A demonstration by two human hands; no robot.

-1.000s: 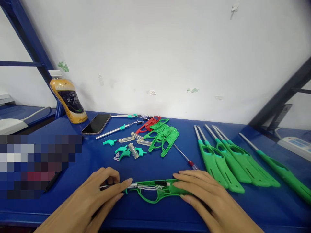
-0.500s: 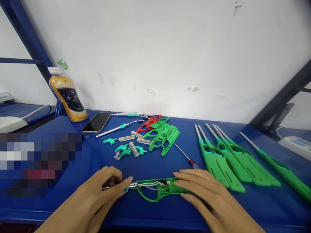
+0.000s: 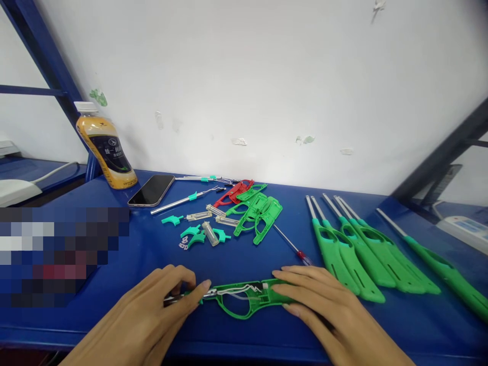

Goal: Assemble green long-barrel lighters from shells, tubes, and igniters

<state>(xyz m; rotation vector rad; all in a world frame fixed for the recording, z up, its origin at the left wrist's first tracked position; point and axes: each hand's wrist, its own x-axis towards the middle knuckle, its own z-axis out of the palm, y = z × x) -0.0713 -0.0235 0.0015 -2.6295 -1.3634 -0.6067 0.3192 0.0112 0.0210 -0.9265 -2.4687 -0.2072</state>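
In front of me lies an open green lighter handle half (image 3: pixel 247 311), with thin white wires and a black part inside it. My left hand (image 3: pixel 160 307) pinches the metal lighter tube (image 3: pixel 210 293) where it meets the left end of the handle; most of the tube is hidden by the fingers. Over the handle's right end, my right hand (image 3: pixel 324 305) is closed, fingers on the far edge and thumb on the near one. Beyond the hands are green trigger pieces (image 3: pixel 189 231), clear fuel tanks (image 3: pixel 210 234) and several green handle halves (image 3: pixel 267 221).
Finished-looking green lighters (image 3: pixel 362 254) lie in a row at the right. A screwdriver (image 3: pixel 303 256) rests behind my right hand. At the back left are a phone (image 3: pixel 152 190), a bottle (image 3: pixel 107 147) and loose metal tubes (image 3: pixel 177 203). Red handle halves (image 3: pixel 238 192) lie by the wall.
My left hand has shifted slightly to the right along with its pinch on the tube. My right hand stays in place on the handle half.
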